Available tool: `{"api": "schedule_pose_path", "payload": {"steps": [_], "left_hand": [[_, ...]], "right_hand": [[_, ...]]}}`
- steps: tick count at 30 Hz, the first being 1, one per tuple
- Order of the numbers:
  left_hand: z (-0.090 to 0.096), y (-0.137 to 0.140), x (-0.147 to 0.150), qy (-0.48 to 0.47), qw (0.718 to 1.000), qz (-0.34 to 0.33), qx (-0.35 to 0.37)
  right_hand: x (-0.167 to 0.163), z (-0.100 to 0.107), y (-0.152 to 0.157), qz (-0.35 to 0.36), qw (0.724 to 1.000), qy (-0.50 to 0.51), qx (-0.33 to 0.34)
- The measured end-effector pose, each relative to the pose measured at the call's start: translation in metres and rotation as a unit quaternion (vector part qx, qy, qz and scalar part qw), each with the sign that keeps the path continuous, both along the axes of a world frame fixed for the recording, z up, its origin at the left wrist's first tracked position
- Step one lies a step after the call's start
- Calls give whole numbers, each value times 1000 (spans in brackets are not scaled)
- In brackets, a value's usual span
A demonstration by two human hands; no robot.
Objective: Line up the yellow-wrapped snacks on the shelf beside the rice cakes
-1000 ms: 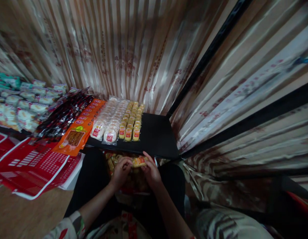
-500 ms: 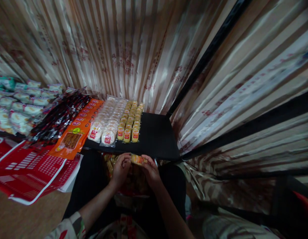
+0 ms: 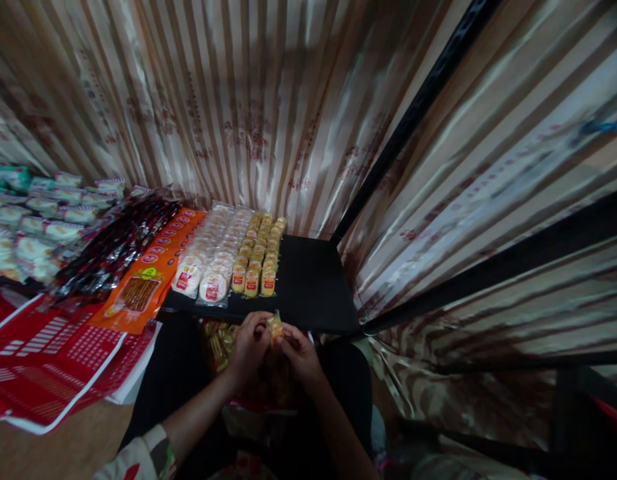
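Note:
Between my two hands is a small yellow wrapped snack (image 3: pixel 275 327), tilted upright, with an orange mark on its wrapper. My left hand (image 3: pixel 250 343) grips it from the left with curled fingers. From the right, my right hand (image 3: pixel 299 350) pinches it. Below them, in my lap, more yellow wrapped snacks (image 3: pixel 218 343) lie in a container that my hands partly hide. Just beyond, rows of similar yellow packets (image 3: pixel 253 267) stand on the black shelf (image 3: pixel 313 287), beside two rows of white round packaged crackers (image 3: pixel 213 285).
Left of the crackers lie an orange snack bag (image 3: pixel 138 293), dark shiny packets (image 3: pixel 113 247) and white packets (image 3: pixel 33 240). A red basket (image 3: pixel 63 360) stands at the lower left. Striped curtain (image 3: pixel 248 100) hangs behind, and a black post (image 3: pixel 403 127) rises at the shelf's right.
The yellow snack has turned from lying sideways to standing upright between my fingers. My hands have come slightly lower in view, as has the shelf.

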State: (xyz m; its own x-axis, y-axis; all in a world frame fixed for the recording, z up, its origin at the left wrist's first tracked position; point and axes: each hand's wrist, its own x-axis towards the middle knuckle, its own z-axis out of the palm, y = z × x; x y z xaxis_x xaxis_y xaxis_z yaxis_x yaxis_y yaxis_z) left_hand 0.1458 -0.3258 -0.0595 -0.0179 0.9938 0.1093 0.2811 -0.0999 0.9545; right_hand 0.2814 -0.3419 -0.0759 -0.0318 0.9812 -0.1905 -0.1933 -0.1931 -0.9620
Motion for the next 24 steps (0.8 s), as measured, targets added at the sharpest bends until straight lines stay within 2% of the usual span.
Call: {"api": "schedule_pose_path", "payload": {"steps": [6,9,12,17,21,24], "left_hand": [[0,4,9,2,999,10,52],[7,6,18,-2,997,10,82],[18,15,30,25,995,-19,92],[35,52,60,54,996,-35,62],[41,84,81,67,997,-32,29],[41,106,95,82,995,-28,-40]], "right_hand": [[4,-3,5,-44,999,-20,-5],[8,-6,15,-87,996,-13,0],[15,-6,33,-133,991,-8,9],[32,9,73,-211,977,-20,26],[48,16,109,-223,972,-59,46],[57,10,141,-224,968,-97,54]]}}
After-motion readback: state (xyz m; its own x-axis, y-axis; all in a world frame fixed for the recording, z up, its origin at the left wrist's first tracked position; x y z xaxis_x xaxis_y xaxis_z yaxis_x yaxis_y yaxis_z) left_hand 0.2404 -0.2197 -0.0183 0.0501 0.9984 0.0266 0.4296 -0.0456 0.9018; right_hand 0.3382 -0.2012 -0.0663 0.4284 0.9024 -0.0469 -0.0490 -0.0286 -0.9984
